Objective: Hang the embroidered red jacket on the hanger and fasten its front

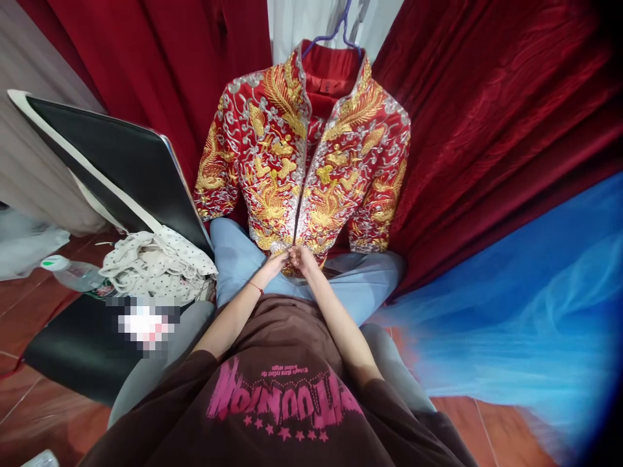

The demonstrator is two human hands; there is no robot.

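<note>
Brown shirt (pixel 272 402) nearest; two hands, left hand (pixel 276 263) and right hand (pixel 302 258), pressed together, pinching the hem of one red embroidered jacket (pixel 302 162); it hangs from one blue hanger (pixel 341 29). One plastic bottle (pixel 73 272) lies well left.

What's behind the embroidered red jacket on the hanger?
Behind the jacket, dark red curtain shows on both sides and a pale strip above the hanger; whatever is directly behind is covered.

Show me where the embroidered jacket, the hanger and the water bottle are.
embroidered jacket (pixel 272 162): head view, on its front panel.
hanger (pixel 341 29): head view, on its hook.
water bottle (pixel 73 274): head view, on its clear body.
</note>
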